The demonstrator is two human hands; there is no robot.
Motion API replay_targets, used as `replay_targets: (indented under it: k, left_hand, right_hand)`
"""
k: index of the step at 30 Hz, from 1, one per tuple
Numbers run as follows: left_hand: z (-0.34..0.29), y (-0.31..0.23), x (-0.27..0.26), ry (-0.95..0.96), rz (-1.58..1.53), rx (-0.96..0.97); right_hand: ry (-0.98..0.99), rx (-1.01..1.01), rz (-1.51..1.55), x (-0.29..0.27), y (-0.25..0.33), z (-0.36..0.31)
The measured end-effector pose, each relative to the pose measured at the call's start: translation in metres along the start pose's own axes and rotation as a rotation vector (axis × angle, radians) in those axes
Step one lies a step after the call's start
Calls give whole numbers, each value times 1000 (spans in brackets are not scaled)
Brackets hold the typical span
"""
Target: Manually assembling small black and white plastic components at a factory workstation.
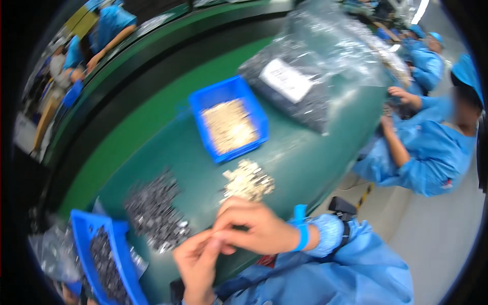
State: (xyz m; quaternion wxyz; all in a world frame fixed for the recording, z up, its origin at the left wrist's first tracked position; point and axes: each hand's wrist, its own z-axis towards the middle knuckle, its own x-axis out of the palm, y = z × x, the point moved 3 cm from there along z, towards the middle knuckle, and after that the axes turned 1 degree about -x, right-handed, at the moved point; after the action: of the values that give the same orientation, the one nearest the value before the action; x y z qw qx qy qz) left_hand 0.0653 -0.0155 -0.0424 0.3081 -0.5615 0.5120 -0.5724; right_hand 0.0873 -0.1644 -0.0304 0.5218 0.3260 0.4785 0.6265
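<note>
My left hand and my right hand meet at the fingertips above the near edge of the green table. Both are closed in a pinch; whatever lies between the fingers is too small or hidden to make out. Just beyond my right hand is a loose heap of small cream-coloured parts, some with shiny bits. To the left of my hands spreads a pile of small dark grey parts, with shiny pieces at its near end. A blue wristband circles my right wrist.
Beyond the cream heap stands a blue bin holding many cream pieces. Another blue bin with dark parts sits at lower left, beside clear plastic bags. A large clear bag of dark parts lies far right. A co-worker sits at right.
</note>
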Motion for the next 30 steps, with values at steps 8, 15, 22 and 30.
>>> replay_targets:
  k: [8, 15, 22, 30]
  left_hand:
    - [-8, -1, -5, -54, 9, 59]
    - [-9, -13, 1, -14, 376, 225]
    - [-6, -16, 3, 34, 546, 322]
    - [-11, -8, -2, -12, 44, 48]
  right_hand:
    - [-1, -357, -390, 1, 17, 6]
    - [107, -376, -462, -2, 21, 11]
    - [184, -395, -496, -5, 23, 15]
    - [-120, -323, -900, -62, 15, 67]
